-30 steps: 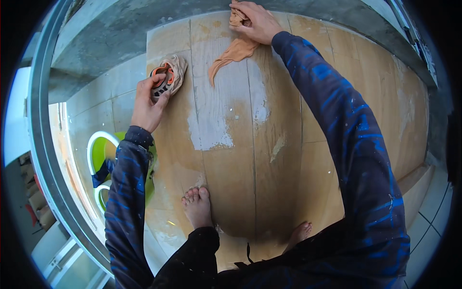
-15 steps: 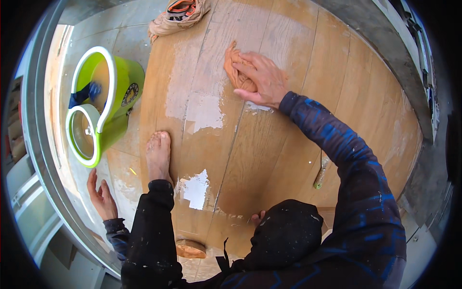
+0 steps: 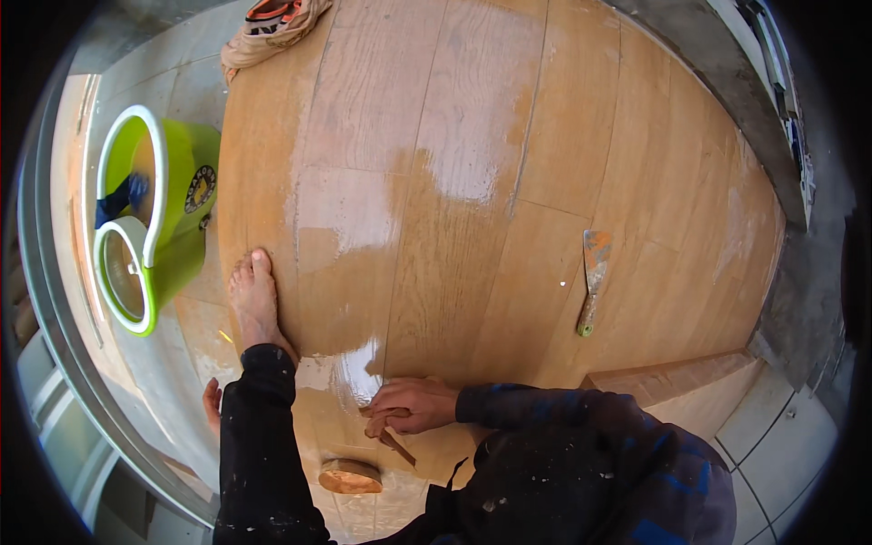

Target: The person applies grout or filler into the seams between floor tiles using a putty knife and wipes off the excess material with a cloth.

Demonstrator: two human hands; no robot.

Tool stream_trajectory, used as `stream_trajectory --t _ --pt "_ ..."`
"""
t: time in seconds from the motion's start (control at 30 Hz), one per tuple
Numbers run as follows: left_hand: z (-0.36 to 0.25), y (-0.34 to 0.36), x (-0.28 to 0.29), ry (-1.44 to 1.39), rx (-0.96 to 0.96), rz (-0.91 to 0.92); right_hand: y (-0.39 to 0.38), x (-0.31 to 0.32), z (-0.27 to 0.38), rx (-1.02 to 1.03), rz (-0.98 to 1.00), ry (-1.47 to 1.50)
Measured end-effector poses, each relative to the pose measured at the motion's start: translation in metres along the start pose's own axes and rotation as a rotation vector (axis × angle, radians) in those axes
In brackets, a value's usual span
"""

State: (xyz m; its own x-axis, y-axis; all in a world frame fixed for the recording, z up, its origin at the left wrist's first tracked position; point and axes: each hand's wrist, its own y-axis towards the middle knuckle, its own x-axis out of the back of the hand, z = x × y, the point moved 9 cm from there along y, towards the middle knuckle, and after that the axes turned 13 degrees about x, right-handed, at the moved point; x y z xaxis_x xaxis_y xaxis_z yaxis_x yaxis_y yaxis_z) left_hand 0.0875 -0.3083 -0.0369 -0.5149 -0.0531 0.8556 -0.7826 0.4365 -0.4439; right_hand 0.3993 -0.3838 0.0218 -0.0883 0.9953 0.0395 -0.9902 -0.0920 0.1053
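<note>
Close to my bent right leg, my right hand is closed around an orange-brown cloth, a strip of which hangs out below the fingers. The hand is low over the wood-look tiled floor, beside a wet, shiny patch. Mostly hidden behind my left leg is my left hand; the fingers that show are stretched out and hold nothing I can see. An oval brown pad, perhaps a sponge, lies nearest my right hand, between my legs.
A green mop bucket with white rims and cloudy water stands at the left, a dark blue cloth over its edge. A putty knife lies to the right. A bundled beige cloth sits at the far left. My bare left foot rests on the floor.
My right hand has come back from the far floor to near my legs, bringing the cloth along. My left hand has slipped mostly behind my leg. The view has shifted right.
</note>
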Motion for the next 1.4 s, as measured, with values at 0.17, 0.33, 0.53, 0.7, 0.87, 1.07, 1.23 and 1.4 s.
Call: stream_trajectory --t 0.17,0.33,0.53,0.7,0.87,1.07,1.23,1.4 --pt "0.022 0.005 -0.008 -0.048 0.116 0.033 -0.079 0.226 -0.003 -0.209 -0.794 0.438" --pt "0.021 0.016 -0.009 0.130 0.066 -0.056 -0.133 0.500 0.029 -0.094 -0.804 -0.565" --pt "0.019 0.014 -0.010 0.082 0.138 -0.045 -0.109 0.580 -0.013 -0.412 -0.581 -1.302" --pt "0.043 0.024 -0.002 0.127 0.123 -0.096 -0.090 0.462 -0.004 -0.057 -0.583 -1.245" --pt "0.025 0.016 -0.009 0.109 0.097 -0.107 -0.090 0.223 -0.003 -0.064 -0.455 -1.041" --pt "0.031 0.019 -0.001 -0.070 0.095 -0.096 -0.040 -0.003 0.014 0.021 -0.402 0.101" --pt "0.037 0.018 -0.015 -0.009 0.091 -0.113 -0.078 0.100 -0.017 -0.243 -0.846 0.610" --pt "0.032 0.021 0.002 0.108 0.077 -0.145 -0.129 0.378 -0.005 -0.016 -1.323 0.232"
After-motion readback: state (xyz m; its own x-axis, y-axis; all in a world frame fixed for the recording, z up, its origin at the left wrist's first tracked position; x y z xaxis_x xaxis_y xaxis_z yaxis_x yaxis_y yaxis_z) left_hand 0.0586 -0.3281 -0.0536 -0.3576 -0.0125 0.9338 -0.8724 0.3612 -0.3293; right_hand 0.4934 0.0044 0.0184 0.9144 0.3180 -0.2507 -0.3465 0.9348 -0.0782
